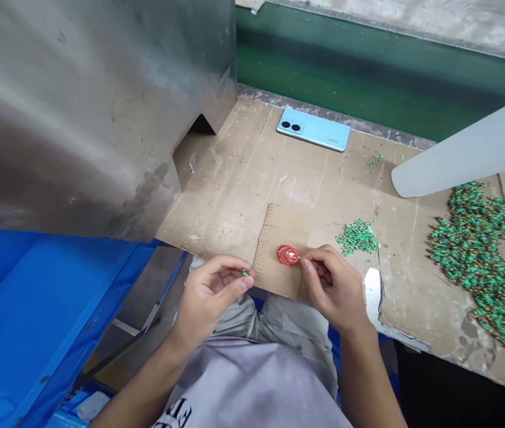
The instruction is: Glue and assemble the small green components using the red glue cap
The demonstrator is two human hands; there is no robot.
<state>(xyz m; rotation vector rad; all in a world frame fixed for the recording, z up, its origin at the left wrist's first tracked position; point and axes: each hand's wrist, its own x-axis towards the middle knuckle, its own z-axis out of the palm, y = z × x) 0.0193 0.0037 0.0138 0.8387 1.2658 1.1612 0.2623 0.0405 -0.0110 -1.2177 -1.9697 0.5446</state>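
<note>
My left hand (210,294) pinches a small green piece (244,273) between thumb and forefinger, just off the left edge of a cardboard square (274,229). On that square sits a small round blob or shallow dish of glossy red paste (287,255). My right hand (335,285) is closed on a thin, light green sliver (300,257), whose tip meets the right edge of the red paste. Its far end is hidden by the fingers. Behind my right hand lies a small heap of tiny green pieces (357,237).
A large pile of green and brassy parts (479,255) spreads over the right side. A light blue phone (319,131) lies at the back. A translucent white tube-like object (466,148) slants in from the right. A metal housing (101,107) stands at left, above a blue bin (34,309).
</note>
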